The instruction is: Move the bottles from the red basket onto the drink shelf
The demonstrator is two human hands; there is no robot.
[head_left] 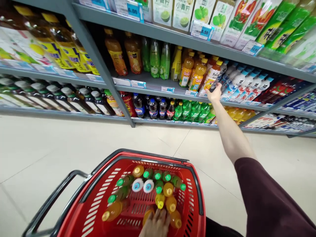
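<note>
My right hand (215,93) reaches out to the middle shelf and closes on a juice bottle with an orange-and-white label (211,78). Beside that bottle stand orange drink bottles with yellow caps (197,74). My left hand (156,225) rests inside the red shopping basket (195,204), its fingers spread over a yellow-capped bottle (160,200) at the near edge. The basket holds several bottles with green, yellow and white caps (148,186).
Grey shelving (158,84) filled with drinks runs across the view: green apple bottles (155,59), cola and green soda bottles (170,110) on the lower shelf, cartons above with price tags (201,31). A grey upright post (111,82) divides the shelves. Pale floor tiles (61,148) lie between basket and shelving.
</note>
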